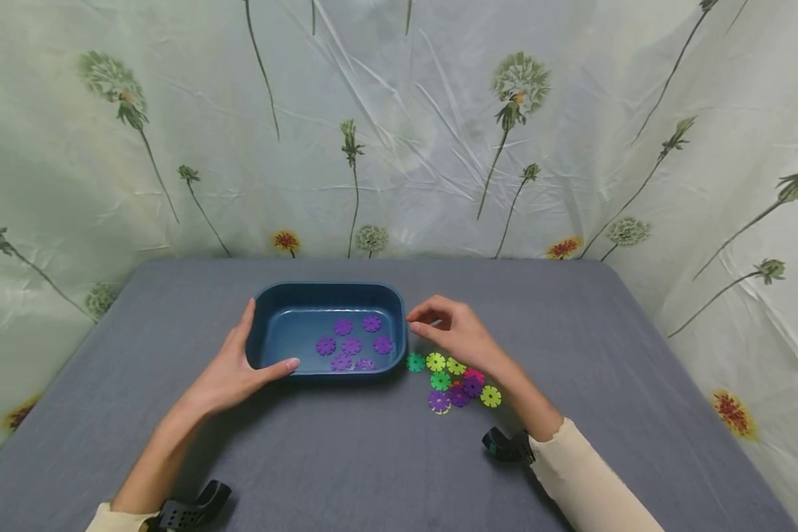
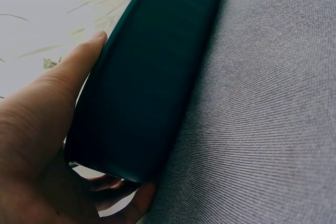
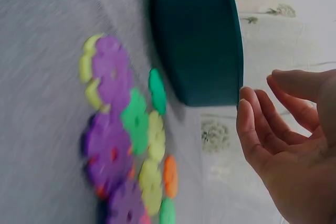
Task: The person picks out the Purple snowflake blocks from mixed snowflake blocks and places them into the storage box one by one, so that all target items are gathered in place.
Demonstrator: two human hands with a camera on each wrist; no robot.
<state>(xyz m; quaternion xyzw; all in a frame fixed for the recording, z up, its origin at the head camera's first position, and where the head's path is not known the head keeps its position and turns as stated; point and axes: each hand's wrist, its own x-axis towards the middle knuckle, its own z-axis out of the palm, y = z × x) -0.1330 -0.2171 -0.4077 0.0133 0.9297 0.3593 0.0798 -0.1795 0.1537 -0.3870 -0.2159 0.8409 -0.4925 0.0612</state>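
A blue plastic tub rests on the cloth with several purple flower-shaped discs scattered over its floor. My left hand grips the tub's left end, its thumb over the near rim and its fingers round the end wall. In the left wrist view the thumb lies along the rim. My right hand is just off the tub's right rim, fingers bent loosely and the thumb apart from them; nothing shows between them. Below that hand lies a loose pile of mixed discs, including a green disc and a yellow disc.
Grey cloth covers the table. A curtain printed with dandelions hangs behind its far edge. Dark wrist devices are strapped on both forearms, the left one low over the cloth. The pile sits close to the tub's right near corner.
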